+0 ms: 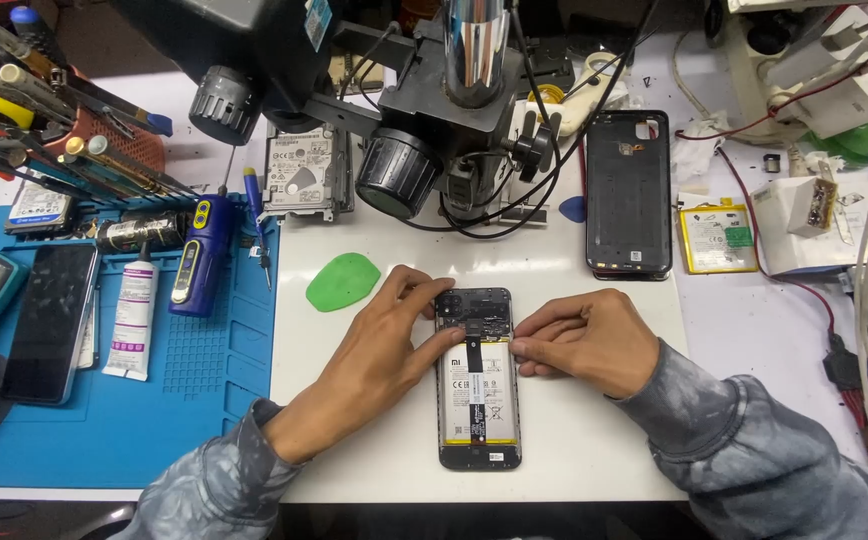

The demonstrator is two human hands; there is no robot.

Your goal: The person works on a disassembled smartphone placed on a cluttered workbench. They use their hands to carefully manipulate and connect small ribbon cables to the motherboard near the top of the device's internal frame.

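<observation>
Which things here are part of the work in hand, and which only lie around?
In use:
opened phone
left hand
right hand

Lying about:
black back cover
green pick
loose battery
white tube
hard drive
dark phone

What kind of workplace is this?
Most likely a phone repair bench: an opened phone under both hands, a microscope overhead, and a removed back cover nearby.

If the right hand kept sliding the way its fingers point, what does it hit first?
The right hand points leftward across the opened phone. The left hand, fingertips on the same phone, looks first in line, though height is unclear.
</observation>
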